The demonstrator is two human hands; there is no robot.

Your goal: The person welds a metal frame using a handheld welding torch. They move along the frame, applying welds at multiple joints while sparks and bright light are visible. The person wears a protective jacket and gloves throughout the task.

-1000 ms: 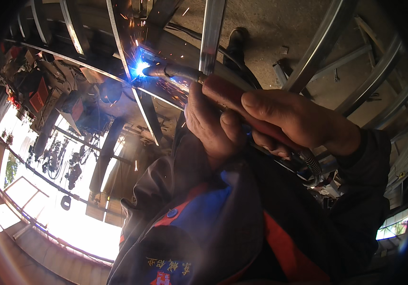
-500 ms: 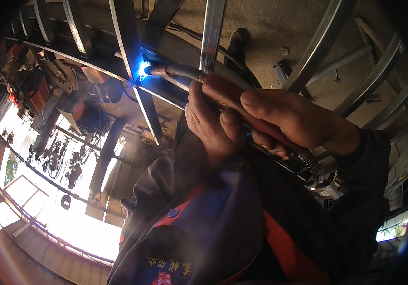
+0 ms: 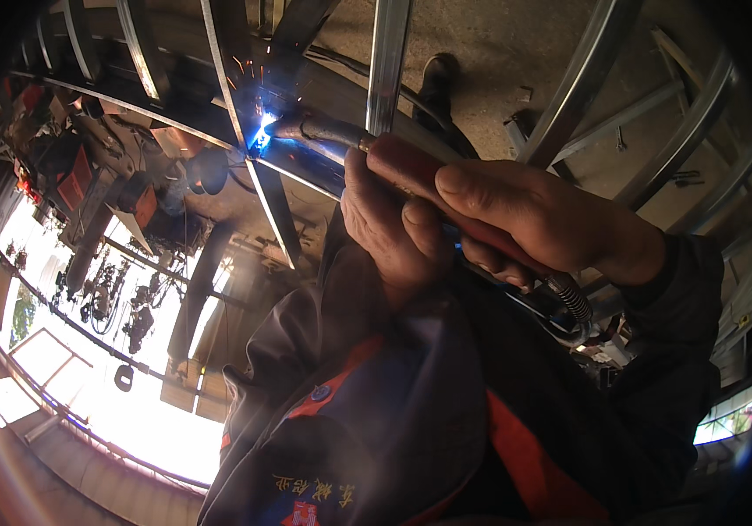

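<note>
A welding torch (image 3: 404,168) with a reddish-brown handle and a bent metal neck points to the upper left. My right hand (image 3: 551,215) is closed round the rear of the handle, thumb along its top. Just ahead of it, my left hand (image 3: 393,215) has its fingers curled against the handle's front from below and beside it. At the nozzle tip a bright blue-white arc (image 3: 262,131) burns where bars of a metal frame (image 3: 275,215) meet. Orange sparks fly up from there. Glare hides the joint itself.
Shiny metal bars (image 3: 389,66) of the frame stretch across the top and right. A dark boot (image 3: 439,74) stands on the concrete floor (image 3: 499,44) beyond. Tools and scrap clutter the left side, before a bright opening. A ribbed cable sleeve (image 3: 573,302) trails from the torch.
The torch and my right hand have shifted very slightly left. The arc has changed shape, and orange sparks now spray above it. My left hand has hardly moved.
</note>
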